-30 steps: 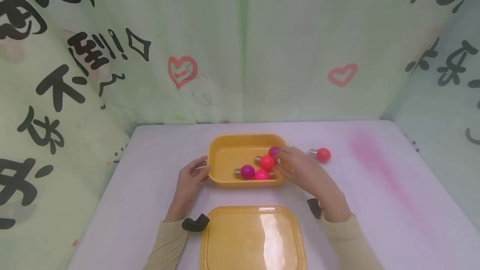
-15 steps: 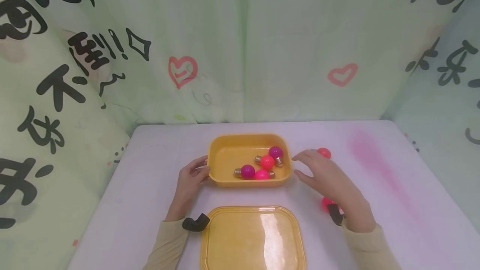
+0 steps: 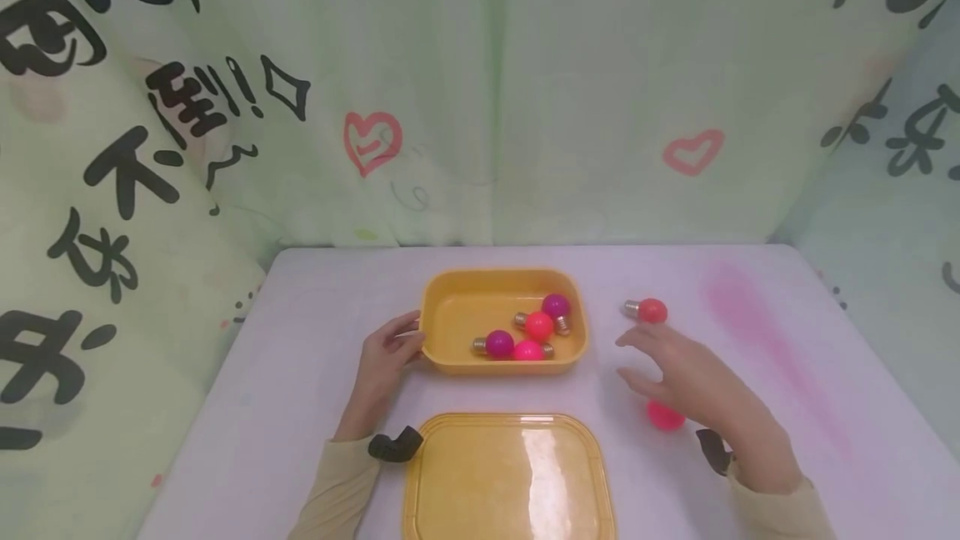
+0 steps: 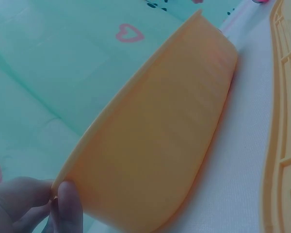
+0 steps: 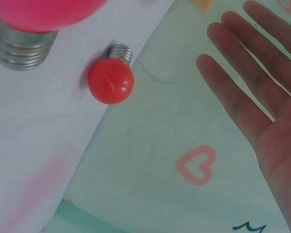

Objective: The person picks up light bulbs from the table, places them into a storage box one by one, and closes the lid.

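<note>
My left hand (image 3: 386,365) holds the left end of a yellow plastic box (image 3: 457,367), thumb and fingers pinching its rim in the left wrist view. Inside the box, toward its right, lie two purple bulbs (image 3: 499,344) and two pinkish-red bulbs (image 3: 538,325), all with metal screw bases. To the right of the box my right hand (image 3: 693,377) hovers with spread fingers and nothing in them. Just beyond its fingers a red bulb (image 3: 652,311) lies on the table. A pink bulb (image 3: 664,415) sits nearer, partly hidden under the hand; it shows large in the right wrist view.
A yellow lid (image 3: 480,482) lies flat in front of the box, close to the left wrist. The white-covered table (image 3: 300,307) has a pink stain at its right. Behind and beside it hang pale green curtains (image 3: 570,65) with drawn hearts and black writing.
My right hand has let go of a purple bulb in the box and drawn back to the right, uncovering the pink bulb on the table. The left hand stays on the box.
</note>
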Demonstrator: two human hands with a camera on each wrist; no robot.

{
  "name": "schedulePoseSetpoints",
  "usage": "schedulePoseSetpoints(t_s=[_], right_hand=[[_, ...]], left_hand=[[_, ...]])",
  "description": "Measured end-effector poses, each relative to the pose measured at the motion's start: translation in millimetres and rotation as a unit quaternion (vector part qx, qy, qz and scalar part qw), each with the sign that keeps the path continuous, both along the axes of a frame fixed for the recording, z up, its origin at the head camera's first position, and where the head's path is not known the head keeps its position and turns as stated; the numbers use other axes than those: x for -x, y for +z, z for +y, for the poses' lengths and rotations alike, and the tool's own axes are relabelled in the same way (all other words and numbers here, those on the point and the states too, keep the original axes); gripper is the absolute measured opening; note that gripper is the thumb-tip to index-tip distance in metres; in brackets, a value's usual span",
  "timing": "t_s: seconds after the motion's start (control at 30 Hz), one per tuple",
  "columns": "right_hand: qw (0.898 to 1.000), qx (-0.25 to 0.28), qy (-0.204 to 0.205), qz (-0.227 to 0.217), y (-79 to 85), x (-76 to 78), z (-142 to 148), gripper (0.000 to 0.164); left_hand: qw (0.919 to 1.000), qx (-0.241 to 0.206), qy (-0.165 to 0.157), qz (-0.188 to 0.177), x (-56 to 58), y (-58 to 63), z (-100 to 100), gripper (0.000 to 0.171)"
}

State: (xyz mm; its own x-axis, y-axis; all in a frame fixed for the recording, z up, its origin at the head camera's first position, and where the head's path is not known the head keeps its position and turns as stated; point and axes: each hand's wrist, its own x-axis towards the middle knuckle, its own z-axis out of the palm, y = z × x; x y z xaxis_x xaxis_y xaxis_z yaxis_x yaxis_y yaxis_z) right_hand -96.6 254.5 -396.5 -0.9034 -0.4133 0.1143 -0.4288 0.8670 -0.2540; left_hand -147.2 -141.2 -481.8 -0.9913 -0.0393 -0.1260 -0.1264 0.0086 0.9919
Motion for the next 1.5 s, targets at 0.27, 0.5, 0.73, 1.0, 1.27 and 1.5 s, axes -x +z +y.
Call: schedulePoseSetpoints(t_s=[0.27, 0.5, 0.73, 1.0, 1.27, 1.5], right_hand=[[1.000, 0.006, -0.014, -0.017, -7.1, -8.5, 12, 0.039], [0.999, -0.008, -0.021, -0.043, -11.1, -16.2, 22, 0.042], [0.995, -0.005, -0.049, -0.087, -16.4, -22.6, 33, 0.046], [0.985, 0.002, -0.075, -0.156, -26.9, -24.7, 41, 0.050], [0.971, 0.001, -0.105, -0.215, -32.5, -22.8, 41, 0.048], [0.974, 0.009, -0.091, -0.207, -34.5, -22.3, 44, 0.045]], left_hand=[[1.0000, 0.001, -0.001, 0.000, 0.9, 0.4, 0, 0.042], [1.0000, 0.000, 0.000, 0.005, 0.0, 0.8, 1, 0.042], [1.0000, -0.001, 0.003, 0.005, 0.0, 1.0, 1, 0.043], [0.9999, 0.006, 0.005, -0.006, 1.3, -0.5, 1, 0.042], [1.0000, 0.005, 0.002, -0.002, -0.6, -0.8, 0, 0.042], [0.9999, 0.010, 0.002, -0.001, -0.6, -2.2, -1, 0.042]])
